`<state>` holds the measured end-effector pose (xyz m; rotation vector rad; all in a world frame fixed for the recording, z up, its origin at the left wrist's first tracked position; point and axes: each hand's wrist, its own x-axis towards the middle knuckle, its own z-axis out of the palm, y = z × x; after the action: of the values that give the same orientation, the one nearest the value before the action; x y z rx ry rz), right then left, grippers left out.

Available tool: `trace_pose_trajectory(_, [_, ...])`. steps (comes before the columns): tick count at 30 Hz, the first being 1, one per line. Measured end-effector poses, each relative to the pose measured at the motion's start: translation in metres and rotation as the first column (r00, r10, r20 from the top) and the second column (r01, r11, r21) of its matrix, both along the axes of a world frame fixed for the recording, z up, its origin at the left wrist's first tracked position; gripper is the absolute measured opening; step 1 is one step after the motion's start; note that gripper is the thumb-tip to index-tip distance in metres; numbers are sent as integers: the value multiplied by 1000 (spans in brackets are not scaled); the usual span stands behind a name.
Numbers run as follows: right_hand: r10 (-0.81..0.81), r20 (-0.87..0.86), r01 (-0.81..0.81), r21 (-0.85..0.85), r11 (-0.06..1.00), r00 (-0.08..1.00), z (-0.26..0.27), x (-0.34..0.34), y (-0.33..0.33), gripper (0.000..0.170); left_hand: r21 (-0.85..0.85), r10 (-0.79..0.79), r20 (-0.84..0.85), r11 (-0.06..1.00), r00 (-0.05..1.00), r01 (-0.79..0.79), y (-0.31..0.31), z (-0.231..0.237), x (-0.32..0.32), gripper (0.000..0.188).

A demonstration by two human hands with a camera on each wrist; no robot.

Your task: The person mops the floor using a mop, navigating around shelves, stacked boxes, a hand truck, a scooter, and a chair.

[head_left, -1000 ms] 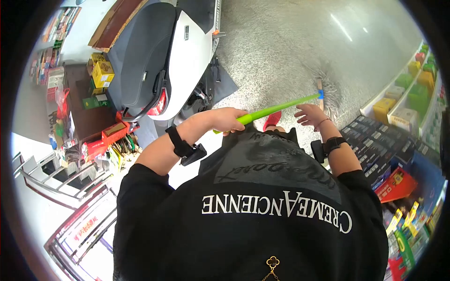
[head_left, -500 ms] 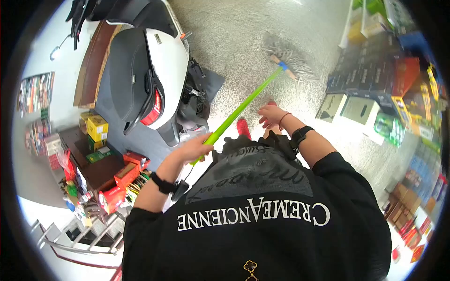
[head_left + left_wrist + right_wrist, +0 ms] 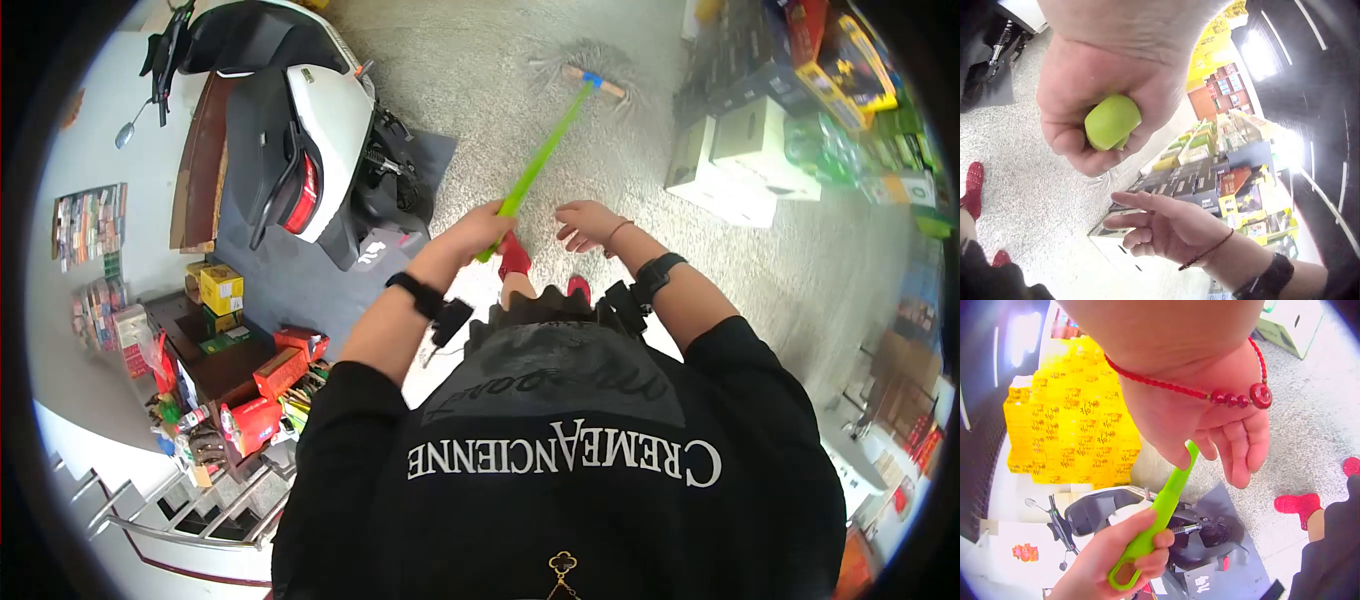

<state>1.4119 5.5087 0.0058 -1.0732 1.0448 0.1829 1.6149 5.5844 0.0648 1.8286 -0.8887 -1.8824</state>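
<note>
A mop with a bright green handle [image 3: 548,150] reaches from my left hand out over the floor. Its grey strings [image 3: 610,98] are spread on the speckled floor around a wooden bar with a blue clamp [image 3: 592,78]. My left hand [image 3: 481,228] grips the handle near its top end, and the rounded handle tip [image 3: 1113,120] pokes out of the fist in the left wrist view. Off to the right of the handle is my right hand [image 3: 590,222], holding nothing, with fingers loosely bent. In the right wrist view a red bead bracelet [image 3: 1229,399] circles that wrist.
A white and black scooter [image 3: 330,130] stands at left on a grey mat [image 3: 435,165]. White boxes [image 3: 750,140] and dark cartons stand at right. Red shoes [image 3: 514,255] show below the hands. Goods crowd a brown table [image 3: 205,375] at lower left, near a metal railing [image 3: 190,535].
The mop head has swung from the right to farther ahead, its handle now pointing up and away. My left hand still grips it; the right hand remains free. The head view has turned right.
</note>
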Motion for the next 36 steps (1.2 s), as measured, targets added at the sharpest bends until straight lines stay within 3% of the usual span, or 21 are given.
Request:
trace_pose_trajectory(6, [-111,4,110,52,993,994,8,-82,60,43,-67,-90,74,993,993,95,49,5,-76,38])
trace_pose_trajectory(8, [-143,-28,145,75,987,989,6,-92,78,47,9,-85,141,996,986,85,87,27,-76,38])
trace_pose_trajectory(12, [-199,31,196,91,976,980,-8,-98,128,47,94,-153,185,986,971,137,193,19,-46,38])
trace_pose_trajectory(15, [-134,55,128,113,985,989,-10,-98,173,41,222,-53,49,974,997,41,270,52,-44,43])
trace_pose_trajectory(19, [-11,43,10,24,1000,999,-30,-97,241,44,266,-12,32,964,999,4,373,69,-42,49])
trace_pose_trajectory(25, [77,-6,-77,45,996,997,-40,-102,359,49,301,-9,26,954,1000,1,502,95,-62,54])
trace_pose_trajectory(28, [184,-11,-182,82,980,983,-37,-110,393,54,264,-145,113,958,983,111,537,109,-76,55])
trace_pose_trajectory(29, [190,-1,-189,93,978,982,-36,-116,404,54,261,-117,81,961,990,92,551,104,-75,55])
trace_pose_trajectory(32, [219,11,-219,101,970,976,-28,-142,422,54,271,-235,155,944,960,187,548,125,-101,55])
trace_pose_trajectory(36, [213,-8,-212,85,974,977,-18,-184,426,54,234,-317,165,932,934,275,542,114,-134,56])
